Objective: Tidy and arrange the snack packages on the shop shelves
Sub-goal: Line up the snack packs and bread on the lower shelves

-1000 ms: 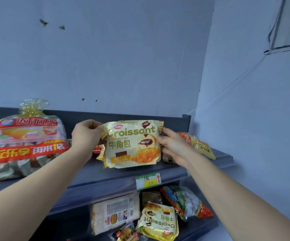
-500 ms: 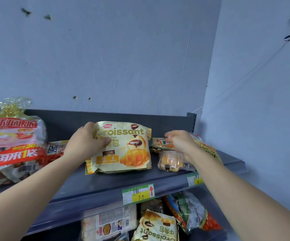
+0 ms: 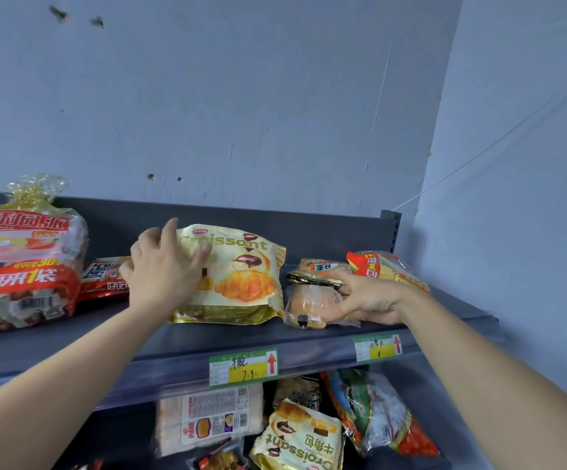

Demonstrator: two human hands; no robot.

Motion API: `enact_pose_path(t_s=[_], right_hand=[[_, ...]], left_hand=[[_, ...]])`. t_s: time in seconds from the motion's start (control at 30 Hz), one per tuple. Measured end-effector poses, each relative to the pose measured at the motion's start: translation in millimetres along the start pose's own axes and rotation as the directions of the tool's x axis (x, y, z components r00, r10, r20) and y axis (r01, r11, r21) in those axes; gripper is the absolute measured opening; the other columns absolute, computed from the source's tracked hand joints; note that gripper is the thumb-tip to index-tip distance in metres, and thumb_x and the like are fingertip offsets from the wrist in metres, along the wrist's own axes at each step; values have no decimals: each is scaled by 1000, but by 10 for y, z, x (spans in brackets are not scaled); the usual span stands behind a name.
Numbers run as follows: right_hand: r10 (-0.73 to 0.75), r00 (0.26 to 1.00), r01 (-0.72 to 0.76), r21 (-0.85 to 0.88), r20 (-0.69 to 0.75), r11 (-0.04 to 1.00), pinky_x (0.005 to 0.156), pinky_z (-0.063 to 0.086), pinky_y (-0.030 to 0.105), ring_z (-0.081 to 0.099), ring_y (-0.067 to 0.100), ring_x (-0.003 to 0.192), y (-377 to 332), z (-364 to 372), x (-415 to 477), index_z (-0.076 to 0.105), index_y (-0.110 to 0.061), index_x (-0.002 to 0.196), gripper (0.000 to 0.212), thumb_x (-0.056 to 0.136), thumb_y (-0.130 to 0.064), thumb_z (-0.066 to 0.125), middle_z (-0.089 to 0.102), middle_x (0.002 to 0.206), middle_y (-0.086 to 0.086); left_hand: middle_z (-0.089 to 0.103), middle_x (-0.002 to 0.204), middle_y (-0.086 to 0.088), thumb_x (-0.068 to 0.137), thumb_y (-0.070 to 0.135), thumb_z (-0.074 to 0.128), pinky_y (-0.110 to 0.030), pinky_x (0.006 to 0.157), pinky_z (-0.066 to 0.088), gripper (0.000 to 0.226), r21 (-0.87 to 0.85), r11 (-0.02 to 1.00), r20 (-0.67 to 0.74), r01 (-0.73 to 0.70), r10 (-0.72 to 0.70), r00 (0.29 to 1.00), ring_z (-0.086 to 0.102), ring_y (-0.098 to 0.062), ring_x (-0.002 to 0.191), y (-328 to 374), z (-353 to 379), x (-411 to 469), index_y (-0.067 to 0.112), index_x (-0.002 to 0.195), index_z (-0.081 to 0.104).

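Nearest us, down below, an upside-down gold croissant bag (image 3: 300, 439) lies among other packets; we judge that job comes later. Above it a green-and-yellow paper price tag (image 3: 243, 367) sits on the front lip of the dark grey metal top shelf (image 3: 105, 330), where the step in hand is. Our right hand (image 3: 367, 296) has its grip closed round a small clear plastic bun packet (image 3: 309, 307), thumb on its gold sealed edge, fingers beneath. The packet sits near the shelf front, just beside the cream-and-gold foil croissant bag (image 3: 241, 276). Our left hand (image 3: 165, 266) has a released grip, fingers spread flat on that tilted bag's upper left corner. To do this well, we should steady the big bag with the flat hand. We should lift the bun packet rather than drag it, without squeezing the soft bun, and set it face-out in line with the croissant bag. Further back lie a flat red foil packet (image 3: 105, 276) and a large clear bag with red banners (image 3: 21, 262) at the left. A red-and-yellow packet (image 3: 384, 266) lies behind the right hand.
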State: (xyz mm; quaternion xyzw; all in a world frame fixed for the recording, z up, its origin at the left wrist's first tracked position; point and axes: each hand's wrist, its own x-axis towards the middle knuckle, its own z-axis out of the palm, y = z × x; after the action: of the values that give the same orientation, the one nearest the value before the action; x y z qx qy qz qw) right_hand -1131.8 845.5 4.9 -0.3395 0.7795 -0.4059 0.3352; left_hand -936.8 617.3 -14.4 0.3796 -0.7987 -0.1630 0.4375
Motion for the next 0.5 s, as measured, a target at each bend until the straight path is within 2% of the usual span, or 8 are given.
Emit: enact_pose_path(t_s=[0.03,0.1,0.2,0.27,0.3,0.4,0.5], right_hand=[[-20,1000,22,-110,23,994,98,48,34,56,24,117,23,17,9,25,-32,148,122,49,-7,92,44,140,9],[-94,994,66,-376,-58,924,97,49,36,57,20,110,19,88,15,32,-31,145,106,58,-4,87,44,136,2],[-312,917,179,-442,-250,879,75,60,37,68,19,85,-15,105,32,57,-27,123,58,72,-8,79,52,120,-3],[-421,830,209,-494,-366,844,70,60,36,71,18,68,-31,77,17,65,-27,107,32,78,-22,77,57,108,-9],[-467,780,213,-525,-416,824,70,58,34,70,17,67,-32,61,9,67,-25,102,23,80,-27,74,61,103,-10],[-556,613,242,-537,-561,808,76,56,35,69,17,77,-17,9,72,68,-24,105,23,85,-35,69,70,97,-4],[-573,451,361,-448,-684,818,72,58,40,68,16,76,-42,-50,113,69,-24,102,17,87,-32,67,70,90,-3]], left_hand=[[25,152,-10,89,63,43,-55,110,17,68,21,1000,7,-19,18,1000,19,-30,141,24,2,-20,31,147,27],[20,154,-10,87,67,43,-55,111,14,69,71,996,30,-44,42,999,12,-28,143,72,6,-54,32,145,30],[19,155,-9,87,65,44,-55,112,13,69,116,991,42,-73,68,997,9,-28,144,123,1,-97,29,145,32],[20,155,-8,88,63,47,-55,112,14,68,144,986,51,-90,83,995,11,-28,144,141,-9,-135,28,145,33],[21,155,-7,88,62,48,-55,112,14,68,154,983,60,-96,87,994,11,-28,144,148,-15,-154,28,145,34],[22,155,-6,88,62,48,-54,112,14,68,175,979,88,-102,87,992,12,-27,144,169,-40,-223,29,145,33],[23,155,-5,89,61,47,-53,113,12,65,179,979,95,-96,80,992,12,-27,144,200,-69,-308,30,145,34]])
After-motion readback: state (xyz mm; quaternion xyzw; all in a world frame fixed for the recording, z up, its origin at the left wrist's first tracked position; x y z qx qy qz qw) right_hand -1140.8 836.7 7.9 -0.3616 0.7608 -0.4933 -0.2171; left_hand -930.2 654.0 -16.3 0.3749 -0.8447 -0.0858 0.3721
